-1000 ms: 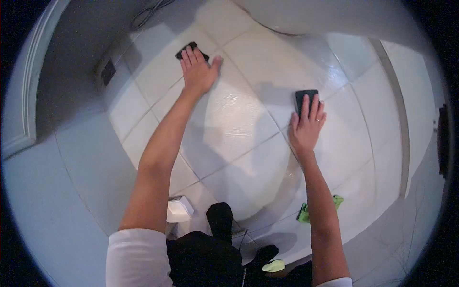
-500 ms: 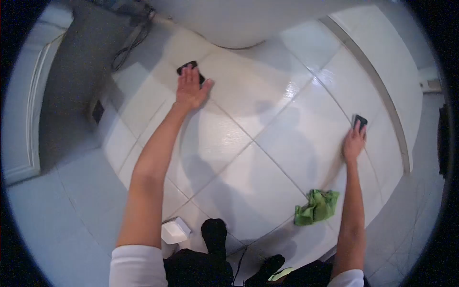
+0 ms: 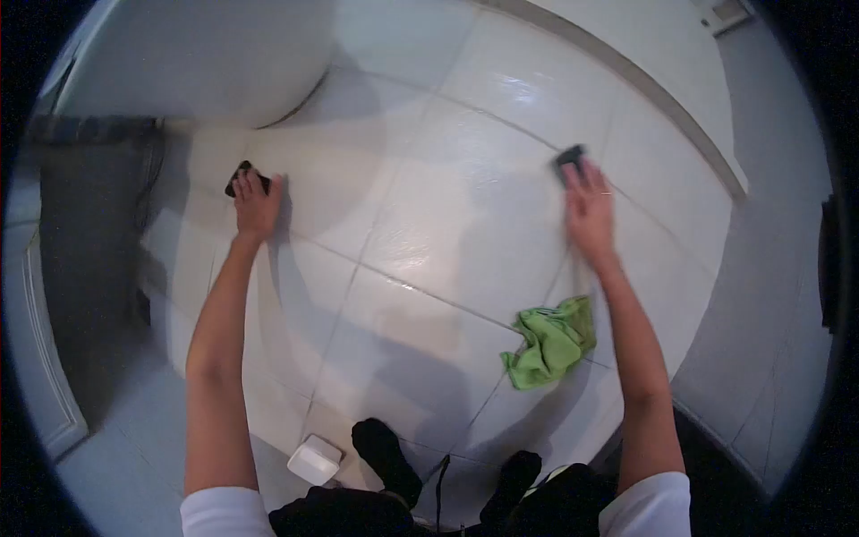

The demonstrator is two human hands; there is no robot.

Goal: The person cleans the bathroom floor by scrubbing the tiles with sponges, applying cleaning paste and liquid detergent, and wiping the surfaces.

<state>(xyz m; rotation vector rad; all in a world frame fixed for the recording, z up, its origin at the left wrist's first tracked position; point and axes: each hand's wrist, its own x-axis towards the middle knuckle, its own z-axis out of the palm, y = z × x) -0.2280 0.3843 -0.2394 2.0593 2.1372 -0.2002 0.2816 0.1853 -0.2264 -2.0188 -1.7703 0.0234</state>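
My left hand lies over a small black rectangular pad on the white tiles, its fingers across the pad and thumb out to the side. Another dark pad is under the fingertips of my right hand, further right along a grout line. Motion blurs that hand and its pad somewhat. Both arms reach forward with the palms down. A crumpled green cloth rests on the floor to the left of my right forearm, apart from the hand.
A rounded white fixture rises from the floor at the upper left. Near my dark-socked feet sits a small white box-like container. A raised ledge curves along the upper right. A grey wall borders the right side.
The view has turned, so both hands, the fixture and the cloth appear further left. My right hand shows higher in the picture and is now blurred. Each hand remains at its pad.
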